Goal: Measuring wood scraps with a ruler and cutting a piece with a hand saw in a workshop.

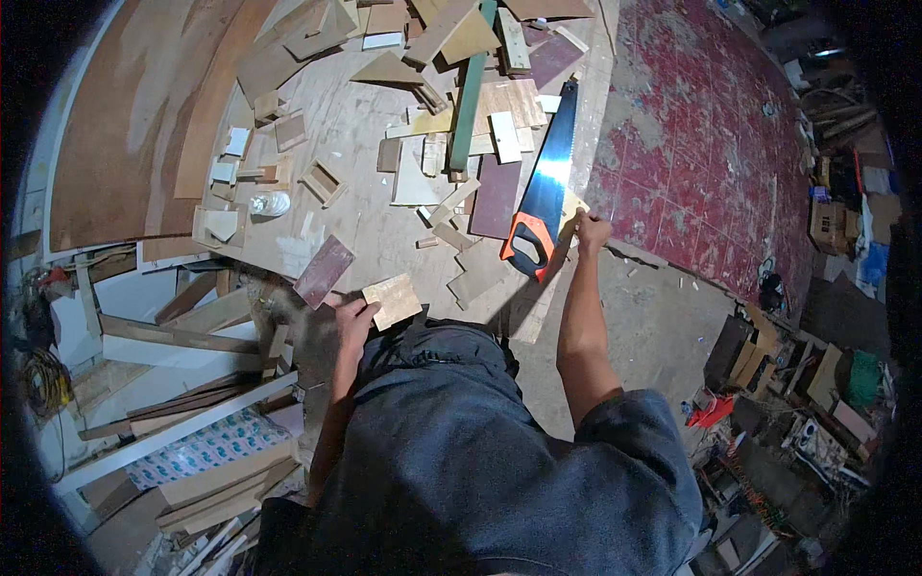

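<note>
Fingers of the left hand [353, 317] pinch a small plywood offcut [392, 300] at the desk [365, 230] edge, uncut, while the right hand [591, 232] grips another scrap [573, 206] at two o'clock beside the idle handsaw [543, 187].

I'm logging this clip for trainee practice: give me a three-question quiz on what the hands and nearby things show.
1. True or false: the left hand holds a small pale square plywood offcut.
2. Which lies nearest the right hand? A) green painted wooden bar B) hand saw with black blade and orange-black handle C) clear plastic bottle
3. Fill in: the saw lies on the scrap-covered ____ worktable.

Key: 1 true; 2 B; 3 plywood.
</note>
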The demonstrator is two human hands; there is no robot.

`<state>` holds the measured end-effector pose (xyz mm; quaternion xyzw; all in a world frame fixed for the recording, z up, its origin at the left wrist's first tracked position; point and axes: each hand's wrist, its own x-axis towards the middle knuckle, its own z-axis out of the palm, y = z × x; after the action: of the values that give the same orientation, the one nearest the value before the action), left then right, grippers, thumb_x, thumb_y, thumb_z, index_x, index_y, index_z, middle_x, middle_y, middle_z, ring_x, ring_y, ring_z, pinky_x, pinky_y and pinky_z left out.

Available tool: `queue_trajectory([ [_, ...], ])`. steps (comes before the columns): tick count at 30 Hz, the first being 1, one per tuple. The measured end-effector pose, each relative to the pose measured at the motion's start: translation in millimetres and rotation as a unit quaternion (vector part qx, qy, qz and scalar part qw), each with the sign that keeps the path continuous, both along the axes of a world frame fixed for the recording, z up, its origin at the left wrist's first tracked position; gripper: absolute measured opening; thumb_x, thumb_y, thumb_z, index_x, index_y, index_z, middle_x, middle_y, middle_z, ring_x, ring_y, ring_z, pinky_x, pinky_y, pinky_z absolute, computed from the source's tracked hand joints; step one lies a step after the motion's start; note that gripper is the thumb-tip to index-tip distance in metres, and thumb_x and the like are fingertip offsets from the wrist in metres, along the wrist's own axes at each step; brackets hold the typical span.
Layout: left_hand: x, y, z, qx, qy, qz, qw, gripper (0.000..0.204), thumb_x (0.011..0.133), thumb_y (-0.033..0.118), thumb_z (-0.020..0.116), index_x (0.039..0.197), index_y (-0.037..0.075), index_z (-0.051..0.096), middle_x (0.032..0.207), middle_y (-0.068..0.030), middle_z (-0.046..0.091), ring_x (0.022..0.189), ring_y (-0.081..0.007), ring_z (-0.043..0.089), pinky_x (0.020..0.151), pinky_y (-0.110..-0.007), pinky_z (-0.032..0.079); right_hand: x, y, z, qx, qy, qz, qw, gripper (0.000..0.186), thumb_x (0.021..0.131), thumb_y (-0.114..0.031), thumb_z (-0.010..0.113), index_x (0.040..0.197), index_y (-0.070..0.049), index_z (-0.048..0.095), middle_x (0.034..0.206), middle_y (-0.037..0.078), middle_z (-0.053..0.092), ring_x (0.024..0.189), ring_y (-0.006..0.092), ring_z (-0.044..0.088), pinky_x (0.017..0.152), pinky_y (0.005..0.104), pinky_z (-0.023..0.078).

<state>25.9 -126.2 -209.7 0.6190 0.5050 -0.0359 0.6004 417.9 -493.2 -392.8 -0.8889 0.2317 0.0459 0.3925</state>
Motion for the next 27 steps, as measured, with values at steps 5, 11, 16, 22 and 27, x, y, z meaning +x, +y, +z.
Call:
queue_trajectory([
  [5, -12.6, 1.4, -8.0, -0.014, -0.032, 0.032, 0.999, 0.016, 0.086, 0.011, 0.071, 0.093, -0.003, 0.073, 0.081, 0.0005, 0.068, 0.069, -0.0066, 0.058, 0.061, -0.024, 0.047, 0.8, -20.2, 22.4, 0.201, -0.075, -0.054, 0.975, 0.026, 0.085, -0.022, 0.077, 0.088, 0.000, 0.065, 0.076, 0.001, 0.061, 0.066, 0.0110, 0.055, 0.058, 0.0278, 0.045],
  [11, 2.6, 5.1, 4.7, 0.029, -0.028, -0.028, 0.999, 0.015, 0.088, 0.009, 0.068, 0.097, -0.003, 0.072, 0.089, -0.0004, 0.069, 0.081, -0.0075, 0.058, 0.075, -0.025, 0.046, 11.8, -43.0, 56.4, 0.158, -0.226, -0.015, 0.961, 0.018, 0.093, -0.018, 0.070, 0.095, -0.003, 0.061, 0.077, -0.005, 0.052, 0.070, 0.0062, 0.047, 0.063, 0.0238, 0.040],
  [16, 20.8, 1.2, 29.4, 0.018, -0.124, 0.006, 0.992, 0.019, 0.090, 0.009, 0.067, 0.103, -0.005, 0.070, 0.095, -0.0001, 0.069, 0.084, -0.0070, 0.058, 0.077, -0.024, 0.047, 14.9, -40.9, 114.8, 0.213, -0.240, 0.006, 0.947, 0.015, 0.093, -0.015, 0.069, 0.093, -0.003, 0.061, 0.074, -0.006, 0.051, 0.066, 0.0047, 0.044, 0.058, 0.0227, 0.037],
  [22, 54.8, 3.7, 102.9, -0.006, -0.186, -0.007, 0.983, 0.024, 0.089, 0.006, 0.065, 0.108, -0.008, 0.068, 0.098, -0.0029, 0.070, 0.087, -0.0085, 0.062, 0.080, -0.025, 0.049, -52.6, 65.0, 262.1, 0.469, -0.088, 0.143, 0.867, 0.009, 0.097, -0.012, 0.064, 0.099, -0.003, 0.061, 0.071, -0.006, 0.055, 0.057, 0.0001, 0.041, 0.049, 0.0187, 0.029],
  [27, 85.0, -3.5, 152.9, -0.070, -0.272, -0.015, 0.960, 0.024, 0.088, 0.006, 0.065, 0.106, -0.009, 0.068, 0.097, -0.0081, 0.071, 0.085, -0.0111, 0.066, 0.076, -0.026, 0.052, -119.1, 122.9, 309.4, 0.501, -0.027, 0.214, 0.838, 0.011, 0.096, -0.013, 0.064, 0.101, -0.003, 0.060, 0.075, -0.004, 0.060, 0.060, 0.0010, 0.046, 0.051, 0.0197, 0.034],
])
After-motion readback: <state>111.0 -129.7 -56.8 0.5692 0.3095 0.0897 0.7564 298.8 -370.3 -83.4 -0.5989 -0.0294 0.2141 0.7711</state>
